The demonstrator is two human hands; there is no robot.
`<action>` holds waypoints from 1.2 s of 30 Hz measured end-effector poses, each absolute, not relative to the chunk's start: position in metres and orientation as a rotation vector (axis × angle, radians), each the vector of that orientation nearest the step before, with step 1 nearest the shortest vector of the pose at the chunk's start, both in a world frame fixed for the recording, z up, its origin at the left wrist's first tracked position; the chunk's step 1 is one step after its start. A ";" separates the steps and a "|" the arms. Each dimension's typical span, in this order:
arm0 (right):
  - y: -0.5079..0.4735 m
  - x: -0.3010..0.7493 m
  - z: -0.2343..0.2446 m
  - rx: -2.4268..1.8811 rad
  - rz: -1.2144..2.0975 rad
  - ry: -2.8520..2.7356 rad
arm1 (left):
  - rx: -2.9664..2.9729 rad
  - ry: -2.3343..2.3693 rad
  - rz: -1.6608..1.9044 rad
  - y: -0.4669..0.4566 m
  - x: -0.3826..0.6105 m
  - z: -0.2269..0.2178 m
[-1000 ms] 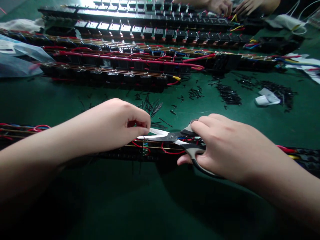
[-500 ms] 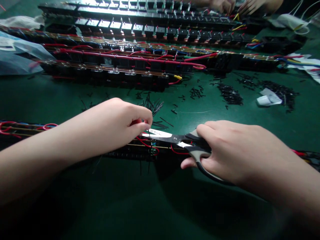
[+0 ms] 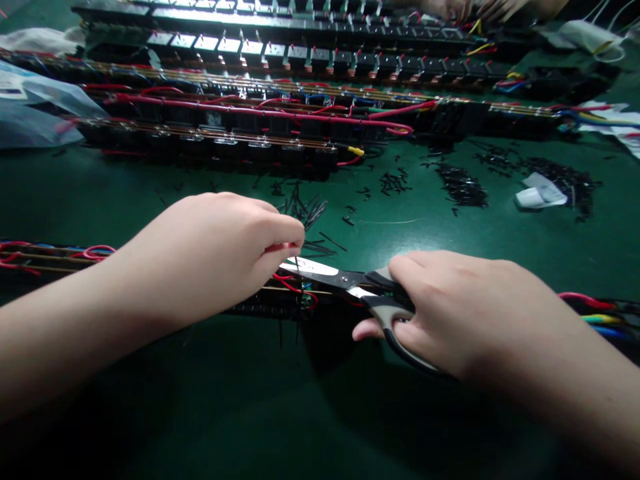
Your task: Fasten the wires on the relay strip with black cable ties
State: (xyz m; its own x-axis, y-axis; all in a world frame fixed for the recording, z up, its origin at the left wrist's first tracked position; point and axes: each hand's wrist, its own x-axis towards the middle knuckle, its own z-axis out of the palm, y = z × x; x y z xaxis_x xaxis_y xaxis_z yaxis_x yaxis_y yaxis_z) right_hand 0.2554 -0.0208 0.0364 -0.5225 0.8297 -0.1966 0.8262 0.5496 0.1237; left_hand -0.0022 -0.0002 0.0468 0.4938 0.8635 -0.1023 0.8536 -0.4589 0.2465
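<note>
My left hand (image 3: 233, 243) is closed in a pinch on the upper end of a thin black cable tie (image 3: 297, 262). The tie stands up from a long black wired strip (image 3: 265, 310) with red wires and brass-coloured rails. My right hand (image 3: 465, 310) is wrapped round the grey-and-black handles of a pair of scissors (image 3: 315, 268). Their blades point left, lie almost together and meet the tie just under my left fingertips. Thin dark tails hang below the strip's near edge. My left palm and the blade tips are partly hidden.
Cut black tie pieces (image 3: 460, 185) lie in heaps beyond the strip, near a crumpled white wrapper (image 3: 541, 193). Long wired assemblies (image 3: 260, 120) fill the back. A plastic bag (image 3: 43, 110) lies at left. Another person's hands (image 3: 475, 8) work at the far right.
The scissor blades have drawn closer together at the tie. My right hand has shifted slightly left and down. My left hand keeps its pinch, its wrist turned a little.
</note>
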 end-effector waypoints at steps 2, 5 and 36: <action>-0.022 0.254 0.035 1.387 0.052 2.571 | 2.512 1.437 0.091 -0.001 -0.004 0.045; -0.024 0.252 0.033 1.382 0.105 2.605 | 2.521 1.417 0.100 -0.001 -0.004 0.044; -0.018 0.244 0.027 1.405 0.086 2.633 | 2.538 1.269 0.187 0.005 -0.004 0.044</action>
